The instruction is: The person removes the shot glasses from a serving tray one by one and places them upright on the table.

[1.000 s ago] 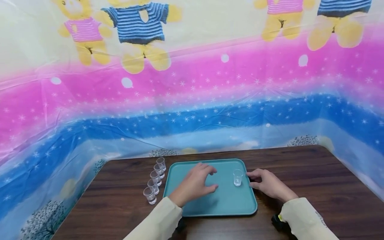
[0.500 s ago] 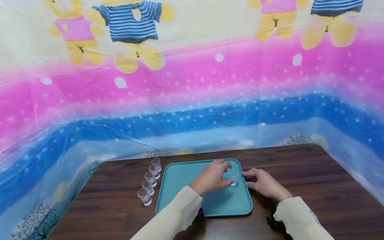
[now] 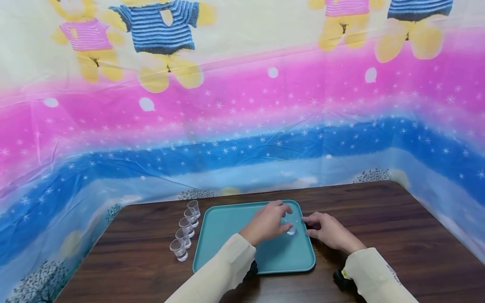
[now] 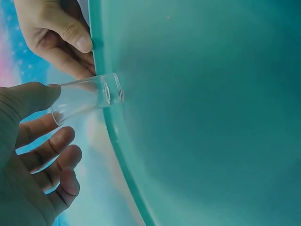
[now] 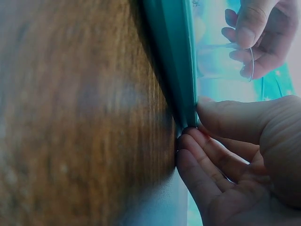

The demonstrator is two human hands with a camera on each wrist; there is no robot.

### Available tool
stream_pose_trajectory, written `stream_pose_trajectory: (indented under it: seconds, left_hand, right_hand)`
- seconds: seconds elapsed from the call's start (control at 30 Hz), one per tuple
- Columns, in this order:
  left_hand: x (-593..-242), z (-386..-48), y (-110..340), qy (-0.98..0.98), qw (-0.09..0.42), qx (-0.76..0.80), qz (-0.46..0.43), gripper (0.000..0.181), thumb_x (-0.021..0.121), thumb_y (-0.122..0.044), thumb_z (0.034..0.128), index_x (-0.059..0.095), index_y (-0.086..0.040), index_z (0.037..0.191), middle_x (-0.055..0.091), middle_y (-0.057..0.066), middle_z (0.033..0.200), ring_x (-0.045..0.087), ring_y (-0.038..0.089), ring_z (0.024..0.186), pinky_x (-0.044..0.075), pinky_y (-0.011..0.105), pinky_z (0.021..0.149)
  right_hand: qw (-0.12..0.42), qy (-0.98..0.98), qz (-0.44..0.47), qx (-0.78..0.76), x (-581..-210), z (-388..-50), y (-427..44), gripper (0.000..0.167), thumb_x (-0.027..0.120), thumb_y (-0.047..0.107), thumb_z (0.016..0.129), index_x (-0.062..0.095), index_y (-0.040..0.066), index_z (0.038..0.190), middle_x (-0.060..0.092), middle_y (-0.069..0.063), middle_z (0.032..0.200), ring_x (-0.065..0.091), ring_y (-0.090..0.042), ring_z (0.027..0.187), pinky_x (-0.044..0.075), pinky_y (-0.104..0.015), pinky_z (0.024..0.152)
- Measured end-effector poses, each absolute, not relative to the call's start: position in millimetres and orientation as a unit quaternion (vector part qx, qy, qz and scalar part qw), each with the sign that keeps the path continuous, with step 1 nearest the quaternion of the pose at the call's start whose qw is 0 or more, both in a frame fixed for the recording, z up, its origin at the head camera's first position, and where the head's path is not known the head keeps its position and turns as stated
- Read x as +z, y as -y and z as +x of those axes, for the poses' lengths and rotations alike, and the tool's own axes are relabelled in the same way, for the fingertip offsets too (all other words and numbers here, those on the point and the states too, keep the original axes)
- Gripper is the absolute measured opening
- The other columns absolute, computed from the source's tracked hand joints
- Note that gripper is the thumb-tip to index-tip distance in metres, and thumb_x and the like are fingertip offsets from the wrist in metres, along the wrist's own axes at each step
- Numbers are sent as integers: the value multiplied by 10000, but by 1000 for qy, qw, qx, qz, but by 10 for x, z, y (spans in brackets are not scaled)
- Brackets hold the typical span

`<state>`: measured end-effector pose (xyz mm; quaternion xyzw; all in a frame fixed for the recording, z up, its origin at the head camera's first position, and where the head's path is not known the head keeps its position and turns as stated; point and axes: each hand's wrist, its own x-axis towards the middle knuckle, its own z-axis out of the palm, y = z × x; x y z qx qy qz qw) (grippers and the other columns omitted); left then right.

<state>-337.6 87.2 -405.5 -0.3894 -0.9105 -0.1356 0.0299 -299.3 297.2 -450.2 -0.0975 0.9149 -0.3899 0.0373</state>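
Observation:
Near the right side of the teal tray [image 3: 223, 227], my left hand [image 3: 264, 224] pinches a small clear shot glass [image 3: 291, 230] by its upper part. In the left wrist view, the thumb lies on one side of the glass [image 4: 84, 99] at the rim and the index finger on the other. The glass's base is at the tray surface; I cannot tell if it touches. My right hand [image 3: 329, 232] grips the tray's right edge. The right wrist view has its thumb against the tray rim [image 5: 181, 61] and its fingers under it.
Several more clear shot glasses [image 3: 179, 250] stand upright in a row on the brown wooden table [image 3: 363, 219], left of the tray. Behind the table hangs a printed cloth [image 3: 242, 118] with bears and snowflakes.
My left hand has moved right across the tray to the lone shot glass and taken hold of it by the top. The right hand has stayed at the tray edge. The view has shifted slightly.

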Motion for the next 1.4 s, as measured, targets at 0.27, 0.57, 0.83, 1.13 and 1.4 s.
stream_pose_trajectory:
  seconds: [0.27, 0.57, 0.83, 1.13, 1.4]
  left_hand:
    - [-3963, -3336, -848, 912, 10, -108, -396, 336, 702, -301, 866, 643, -129, 1149, 564, -16, 956, 510, 54, 735, 440, 192, 620]
    - [-3917, -3322, -734, 910, 34, -117, -396, 315, 719, -300, 851, 658, -110, 1094, 566, -31, 930, 515, 75, 799, 451, 209, 677]
    - [-3813, -3343, -451, 903, 46, -176, -390, 288, 737, -288, 835, 656, -119, 1054, 575, -23, 921, 497, 81, 807, 437, 260, 730]
    - [-3708, -3288, 108, 888, 71, -212, -403, 247, 739, -252, 833, 652, -110, 1016, 575, -12, 904, 508, 105, 809, 455, 282, 701]
    - [-3611, -3119, 680, 895, 103, -204, -383, 236, 750, -239, 820, 650, -132, 1005, 547, -79, 878, 506, 115, 797, 438, 280, 668]
  right_hand:
    - [34, -916, -99, -387, -4499, -3008, -2961, 410, 662, 93, 887, 586, 71, 1290, 583, -16, 1113, 558, -238, 1049, 460, -450, 853]
    - [31, -914, -106, -390, -4504, -2985, -2963, 415, 663, 96, 885, 582, 52, 1289, 579, -55, 1169, 552, -268, 1077, 457, -460, 859]
    - [35, -917, -98, -386, -4483, -2972, -2941, 426, 667, 102, 882, 576, 53, 1295, 566, -71, 1203, 537, -286, 1102, 456, -459, 858]
    - [42, -917, -105, -382, -4494, -2987, -2948, 438, 660, 120, 889, 562, 59, 1312, 553, -84, 1225, 522, -304, 1122, 454, -465, 856]
    - [37, -920, -120, -372, -4503, -2987, -2979, 439, 657, 131, 893, 557, 40, 1311, 554, -110, 1223, 534, -309, 1100, 464, -456, 838]
